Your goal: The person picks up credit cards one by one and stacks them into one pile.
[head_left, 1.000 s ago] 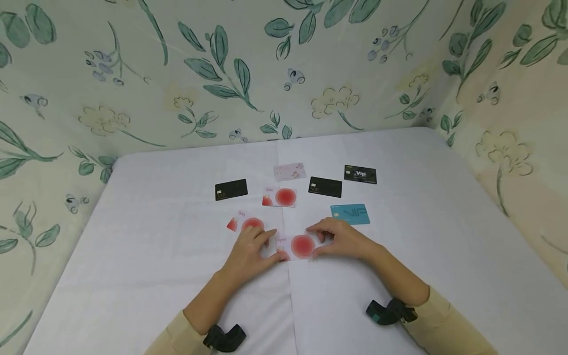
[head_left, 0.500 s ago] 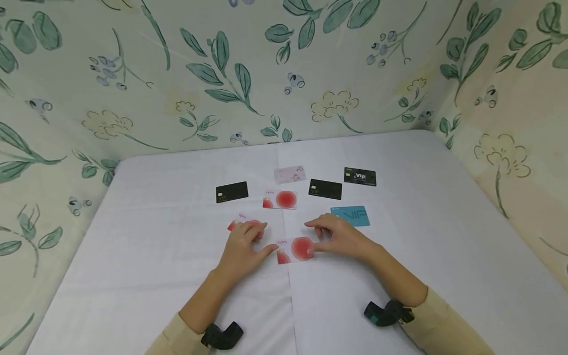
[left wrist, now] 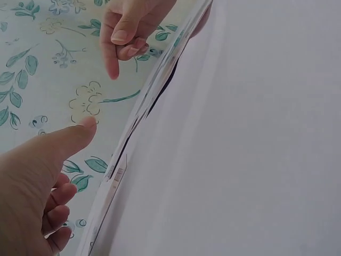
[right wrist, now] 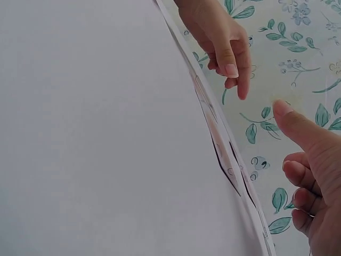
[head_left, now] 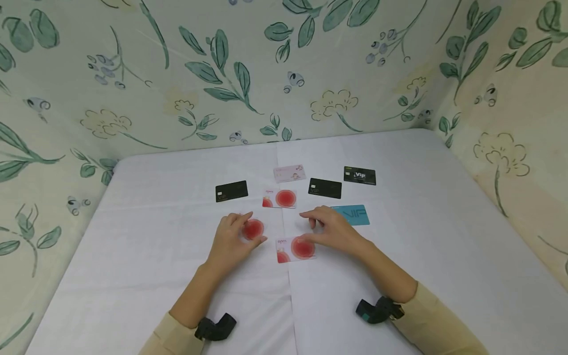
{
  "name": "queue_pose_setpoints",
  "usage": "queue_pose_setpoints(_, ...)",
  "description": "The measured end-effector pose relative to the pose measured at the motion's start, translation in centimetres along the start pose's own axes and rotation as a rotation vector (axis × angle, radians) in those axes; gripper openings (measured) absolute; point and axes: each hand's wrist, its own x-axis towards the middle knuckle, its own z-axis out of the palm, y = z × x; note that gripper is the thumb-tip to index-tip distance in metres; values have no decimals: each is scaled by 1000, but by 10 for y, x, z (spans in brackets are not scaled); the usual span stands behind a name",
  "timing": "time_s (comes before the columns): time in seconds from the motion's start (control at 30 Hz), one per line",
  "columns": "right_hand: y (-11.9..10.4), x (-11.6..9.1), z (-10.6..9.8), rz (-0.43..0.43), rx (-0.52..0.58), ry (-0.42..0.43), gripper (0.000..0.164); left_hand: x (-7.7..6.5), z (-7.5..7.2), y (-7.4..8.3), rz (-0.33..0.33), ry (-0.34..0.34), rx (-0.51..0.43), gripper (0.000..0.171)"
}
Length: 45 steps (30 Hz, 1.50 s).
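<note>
A pale card with a red circle [head_left: 303, 248] lies flat in the near middle of the white table in the head view. Just above its right part, my right hand [head_left: 333, 228] hovers with thumb and index finger spread and holds nothing. My left hand [head_left: 228, 241] is over a second red-circle card [head_left: 253, 230] to the left and partly covers it; I cannot tell whether it touches it. A third red-circle card [head_left: 285, 198] lies farther back. Both wrist views show each hand, left [left wrist: 37, 181] and right [right wrist: 314, 170], with no card in its fingers.
Behind lie a pink card [head_left: 290, 173], black cards at left [head_left: 231, 191], middle [head_left: 325, 188] and right [head_left: 360, 175], and a blue card [head_left: 357, 215] beside my right hand. A leaf-patterned wall covering [head_left: 248, 64] borders the white-clothed table [head_left: 133, 246].
My fingers have come off the near red-circle card, which stays about where it was. The left hand has drawn back left; the right hand has shifted slightly away from me and left.
</note>
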Motion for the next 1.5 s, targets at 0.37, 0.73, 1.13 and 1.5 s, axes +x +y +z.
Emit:
queue_pose_setpoints(0.37, -10, 13, 8, -41, 15, 59, 53, 6, -15, -14, -149, -87, -124, 71)
queue_pose_setpoints(0.73, -23, 30, 20, -89, -28, 22, 65, 14, -40, -39, -126, -249, -132, 84)
queue_pose_setpoints(1.13, -37, 41, 29, 7, -101, -38, 65, 19, -34, -48, -134, -286, -121, 79)
queue_pose_setpoints(1.5, -45, 49, 53, 65, -182, -141, 66, 15, -20, -60, -121, -294, -38, 76)
